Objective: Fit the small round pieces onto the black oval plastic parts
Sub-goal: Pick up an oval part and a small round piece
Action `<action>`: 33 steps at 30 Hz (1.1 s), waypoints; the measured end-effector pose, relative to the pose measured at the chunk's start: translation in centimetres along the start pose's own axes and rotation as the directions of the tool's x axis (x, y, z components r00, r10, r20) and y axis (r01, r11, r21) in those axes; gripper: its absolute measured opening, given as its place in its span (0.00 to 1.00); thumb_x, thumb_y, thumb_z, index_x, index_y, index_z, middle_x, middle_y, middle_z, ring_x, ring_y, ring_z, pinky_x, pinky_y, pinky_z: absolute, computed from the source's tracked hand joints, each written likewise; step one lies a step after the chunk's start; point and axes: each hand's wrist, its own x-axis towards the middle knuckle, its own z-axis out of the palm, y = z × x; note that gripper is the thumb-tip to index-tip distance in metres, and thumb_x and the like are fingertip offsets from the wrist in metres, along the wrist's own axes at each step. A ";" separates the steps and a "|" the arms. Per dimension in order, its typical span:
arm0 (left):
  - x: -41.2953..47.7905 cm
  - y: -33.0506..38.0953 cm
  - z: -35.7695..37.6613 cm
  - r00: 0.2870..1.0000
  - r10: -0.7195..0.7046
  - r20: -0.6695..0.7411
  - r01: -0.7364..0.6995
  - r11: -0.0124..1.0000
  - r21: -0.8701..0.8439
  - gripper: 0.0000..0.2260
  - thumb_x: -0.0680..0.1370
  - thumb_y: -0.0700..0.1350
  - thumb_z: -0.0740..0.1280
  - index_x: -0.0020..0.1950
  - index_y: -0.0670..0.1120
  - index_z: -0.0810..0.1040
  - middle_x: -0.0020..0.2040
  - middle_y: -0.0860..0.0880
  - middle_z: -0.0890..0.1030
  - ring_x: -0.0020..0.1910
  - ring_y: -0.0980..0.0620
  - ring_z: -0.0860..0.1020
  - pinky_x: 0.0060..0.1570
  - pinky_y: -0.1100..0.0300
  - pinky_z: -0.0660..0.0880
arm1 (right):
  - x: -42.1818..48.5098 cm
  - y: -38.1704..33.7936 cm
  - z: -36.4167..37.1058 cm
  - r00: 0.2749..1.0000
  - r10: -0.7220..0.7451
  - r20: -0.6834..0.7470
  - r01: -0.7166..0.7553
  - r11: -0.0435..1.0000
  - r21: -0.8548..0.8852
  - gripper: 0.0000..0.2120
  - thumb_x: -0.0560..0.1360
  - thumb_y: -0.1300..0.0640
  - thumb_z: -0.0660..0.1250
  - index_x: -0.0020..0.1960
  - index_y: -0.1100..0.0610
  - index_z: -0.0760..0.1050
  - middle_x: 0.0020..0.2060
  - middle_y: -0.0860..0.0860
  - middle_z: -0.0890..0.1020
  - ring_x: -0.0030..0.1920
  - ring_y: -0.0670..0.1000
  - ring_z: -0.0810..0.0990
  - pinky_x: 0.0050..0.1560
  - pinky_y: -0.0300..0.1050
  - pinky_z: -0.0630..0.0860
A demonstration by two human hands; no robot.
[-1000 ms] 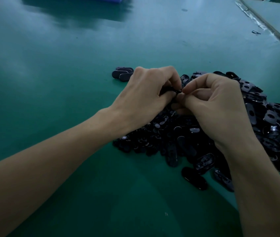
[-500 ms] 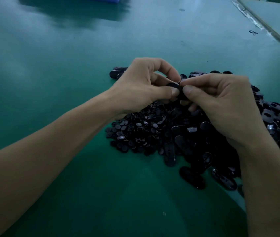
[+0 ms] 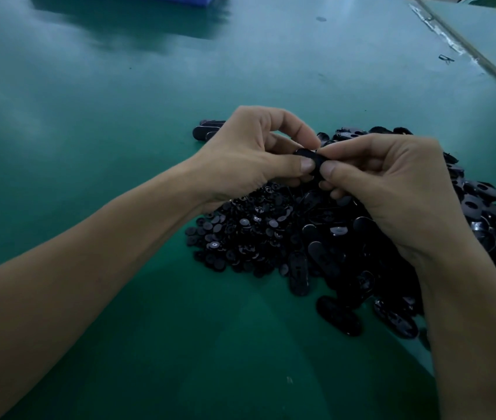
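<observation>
Both hands meet above a heap of black parts on the green table point(image 3: 119, 147). My left hand point(image 3: 249, 153) and my right hand point(image 3: 392, 189) pinch one black oval part point(image 3: 316, 162) between thumbs and forefingers, thumb tips nearly touching. Whether a round piece sits on it is hidden by the fingers. Below lie a pile of small round pieces point(image 3: 240, 231) to the left and a pile of black oval parts point(image 3: 483, 225) spreading right.
A few oval parts lie in a short row point(image 3: 204, 131) just beyond my left hand. A blue bin point(image 3: 180, 0) stands at the table's far edge. A seam with tape point(image 3: 465, 53) runs along the right side, with a small clip point(image 3: 446, 58) beside it.
Both hands have lifted slightly off the heap with the oval part and turned it between the thumbs; the round pieces under my left hand have come into view.
</observation>
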 end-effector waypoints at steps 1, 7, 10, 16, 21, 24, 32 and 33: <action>0.0 0.0 0.0 1.000 0.001 -0.001 -0.001 1.000 0.001 0.10 0.74 0.29 0.71 0.46 0.44 0.79 0.36 0.49 0.84 0.36 0.54 0.83 0.48 0.57 0.81 | 0.0 0.0 0.0 1.000 0.001 -0.001 -0.001 1.000 -0.004 0.11 0.74 0.68 0.73 0.43 0.52 0.82 0.32 0.47 0.85 0.32 0.44 0.83 0.33 0.33 0.78; -0.1 0.0 0.2 1.000 0.006 -0.022 -0.006 1.000 0.010 0.08 0.75 0.30 0.71 0.45 0.43 0.80 0.37 0.45 0.84 0.35 0.53 0.83 0.41 0.62 0.81 | 0.0 0.0 0.3 1.000 -0.006 -0.029 0.004 0.998 -0.055 0.11 0.73 0.67 0.73 0.42 0.51 0.82 0.31 0.45 0.84 0.30 0.42 0.81 0.33 0.34 0.77; -0.1 0.0 0.3 0.999 0.020 -0.041 -0.018 0.999 0.037 0.08 0.74 0.30 0.71 0.45 0.43 0.80 0.37 0.44 0.84 0.34 0.53 0.83 0.38 0.62 0.80 | 0.0 0.1 0.4 0.999 -0.027 -0.038 0.022 0.992 -0.122 0.12 0.73 0.66 0.74 0.42 0.49 0.82 0.31 0.43 0.84 0.31 0.41 0.81 0.36 0.35 0.79; -0.2 0.2 0.0 0.998 0.043 -0.043 -0.040 0.998 0.056 0.09 0.74 0.30 0.72 0.45 0.44 0.81 0.36 0.45 0.85 0.34 0.53 0.83 0.38 0.63 0.80 | -0.1 0.1 0.2 0.999 -0.041 0.002 0.040 0.991 -0.131 0.13 0.72 0.65 0.76 0.43 0.47 0.82 0.33 0.46 0.85 0.32 0.42 0.81 0.37 0.36 0.79; -0.2 0.3 -0.1 0.999 0.035 -0.033 -0.032 0.997 0.068 0.08 0.74 0.30 0.72 0.46 0.43 0.80 0.36 0.46 0.84 0.34 0.53 0.83 0.38 0.63 0.80 | 0.0 0.1 0.2 1.000 -0.027 0.004 0.028 0.997 -0.068 0.12 0.73 0.66 0.75 0.45 0.48 0.83 0.37 0.48 0.86 0.33 0.46 0.84 0.35 0.33 0.77; -0.2 0.2 0.0 0.999 0.036 -0.027 -0.034 0.997 0.074 0.08 0.74 0.30 0.72 0.45 0.43 0.80 0.36 0.46 0.84 0.34 0.53 0.83 0.39 0.62 0.81 | -0.1 0.1 0.3 1.000 -0.026 -0.003 0.026 0.998 -0.060 0.12 0.73 0.67 0.74 0.44 0.49 0.83 0.36 0.48 0.86 0.33 0.46 0.84 0.34 0.33 0.77; -0.2 0.3 -0.2 1.000 -0.002 -0.014 0.003 0.999 0.037 0.08 0.75 0.30 0.71 0.46 0.43 0.79 0.35 0.48 0.84 0.33 0.54 0.82 0.38 0.64 0.79 | -0.1 0.1 0.2 1.000 -0.009 0.020 0.010 1.000 -0.007 0.12 0.73 0.68 0.73 0.44 0.50 0.82 0.33 0.44 0.86 0.33 0.43 0.84 0.34 0.32 0.77; -0.2 0.3 -0.2 1.000 -0.002 -0.014 0.003 0.999 0.036 0.08 0.75 0.30 0.71 0.46 0.43 0.79 0.35 0.48 0.84 0.34 0.54 0.82 0.38 0.64 0.79 | -0.1 0.1 0.2 1.000 -0.016 0.015 0.016 1.000 -0.016 0.12 0.73 0.68 0.73 0.44 0.50 0.82 0.33 0.44 0.86 0.33 0.43 0.84 0.34 0.32 0.77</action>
